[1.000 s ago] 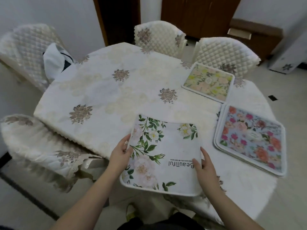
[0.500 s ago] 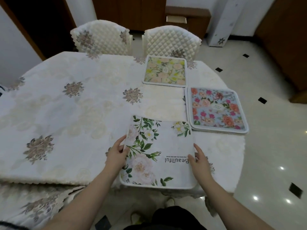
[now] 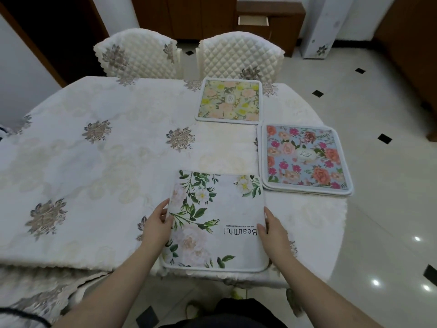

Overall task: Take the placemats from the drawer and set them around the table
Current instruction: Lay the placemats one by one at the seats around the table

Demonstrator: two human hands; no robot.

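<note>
Since the earlier frame the white placemat (image 3: 216, 221) has settled lower centre on the table (image 3: 94, 162), its near edge at the rim. The left hand (image 3: 157, 227) pinches its left edge, the right hand (image 3: 272, 229) grips its right edge, fingers beneath hidden. The yellow placemat (image 3: 229, 100) and pink placemat (image 3: 305, 158) lie upper right; their centre labels are unreadable.

two quilted chairs (image 3: 241, 55), tiled floor (image 3: 383, 233)
</note>
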